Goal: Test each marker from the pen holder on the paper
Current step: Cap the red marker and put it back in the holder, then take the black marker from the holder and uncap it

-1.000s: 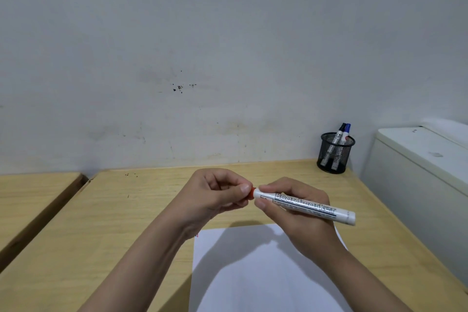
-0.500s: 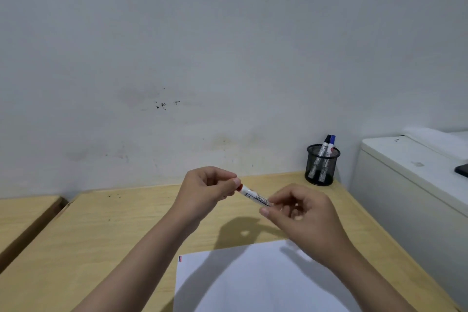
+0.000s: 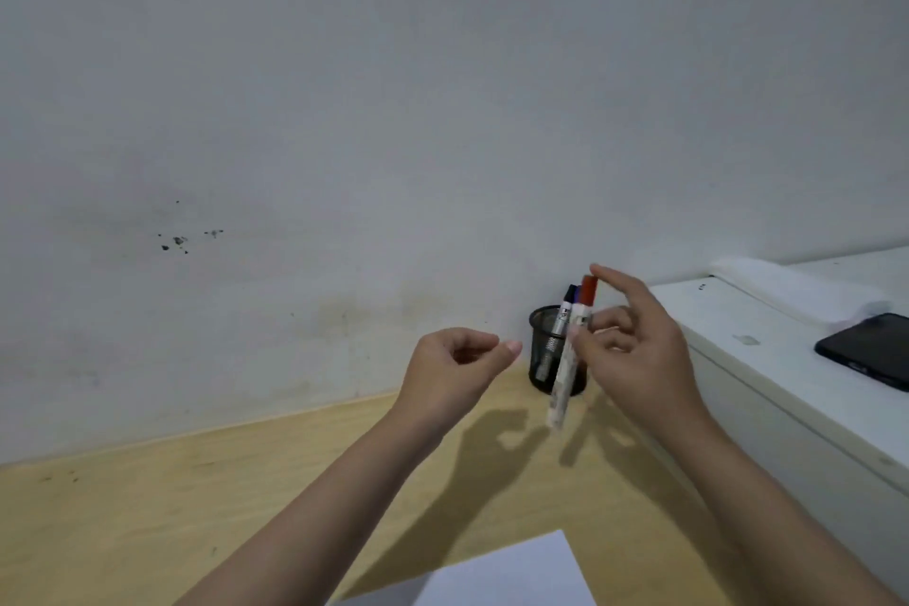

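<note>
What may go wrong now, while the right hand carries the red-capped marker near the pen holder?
1. The right hand seems to hold the red-capped marker loosely, with fingers partly spread; it might slip and fall on the desk.
2. The pen holder looks light and already holds a marker; a push from the hand could tip it.
3. The phone lies near the white surface's edge, close to the right arm.
</note>
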Motion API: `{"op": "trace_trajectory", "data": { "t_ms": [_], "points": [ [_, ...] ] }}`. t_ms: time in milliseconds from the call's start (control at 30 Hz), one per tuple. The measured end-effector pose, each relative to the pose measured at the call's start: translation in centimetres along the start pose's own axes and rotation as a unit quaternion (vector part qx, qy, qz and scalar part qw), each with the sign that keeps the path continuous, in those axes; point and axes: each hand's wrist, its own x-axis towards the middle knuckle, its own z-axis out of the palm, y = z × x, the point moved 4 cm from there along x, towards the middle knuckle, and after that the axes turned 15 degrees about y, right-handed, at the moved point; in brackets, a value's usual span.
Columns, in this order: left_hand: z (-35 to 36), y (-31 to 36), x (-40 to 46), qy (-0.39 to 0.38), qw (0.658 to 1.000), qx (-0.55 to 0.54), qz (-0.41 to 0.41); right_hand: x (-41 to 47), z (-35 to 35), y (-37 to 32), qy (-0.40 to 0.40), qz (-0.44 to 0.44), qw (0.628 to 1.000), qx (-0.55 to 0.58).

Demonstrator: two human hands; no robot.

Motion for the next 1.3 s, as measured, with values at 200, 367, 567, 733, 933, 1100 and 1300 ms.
{"op": "trace_trajectory", "data": {
  "t_ms": [200,367,567,733,933,1100,1300],
  "points": [
    [7.6,-2.2,5.3,0.008,0.992,0.101,0.080,9.4,0.0,3.0,0.113,-0.044,0.990,-0.073],
    [11.3,-3.4,6.8,0.008,0.976,0.158,0.147,11.4,2.4,8.4,0.039,-0.011,0.983,-0.177],
    [12.0,-4.6,7.7,0.050,0.983,0.132,0.121,10.8,3.6,13.0,-0.070,0.039,0.957,-0.278],
    [12.1,-4.9,7.7,0.051,0.986,0.125,0.103,11.8,4.5,13.6,-0.068,-0.031,0.935,-0.347],
    [12.0,-4.6,7.6,0.058,0.985,0.118,0.114,12.2,6.1,13.2,-0.064,-0.101,0.886,-0.448],
    [11.7,-4.2,7.5,0.062,0.985,0.106,0.121,12.2,6.2,12.1,-0.045,-0.144,0.893,-0.425],
    [10.7,-4.0,7.3,0.058,0.987,0.095,0.119,10.7,5.2,9.2,-0.053,-0.041,0.983,-0.173]
  ]
}}
